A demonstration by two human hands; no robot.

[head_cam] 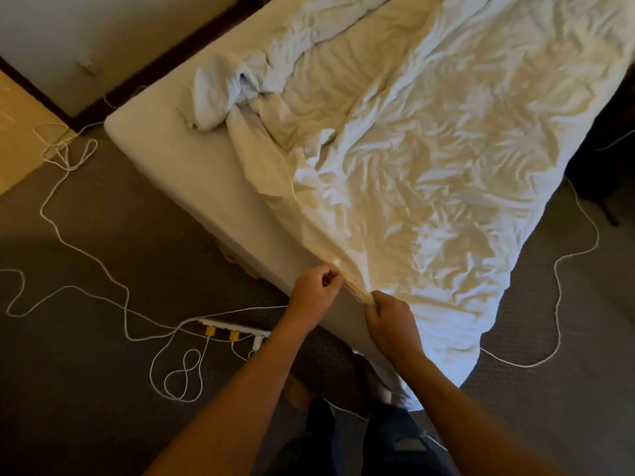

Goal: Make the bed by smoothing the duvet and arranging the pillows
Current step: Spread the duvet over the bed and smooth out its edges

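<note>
A crumpled white duvet (429, 159) covers most of the mattress (178, 156) and hangs over its near right side. Its near edge is gathered into a tight bunch at the mattress's near corner. My left hand (314, 293) pinches that bunch from the left. My right hand (391, 321) grips the same bunch just below and to the right. The cloth runs taut from my hands up toward a twisted lump of white fabric (220, 94) near the far left of the bed. I cannot tell whether that lump is a pillow.
White cords (86, 286) loop across the brown carpet left of the bed. A power strip (233, 331) with yellow plugs lies near my left forearm. Another cord (556, 297) trails on the right. A wall with dark skirting (103, 104) runs behind.
</note>
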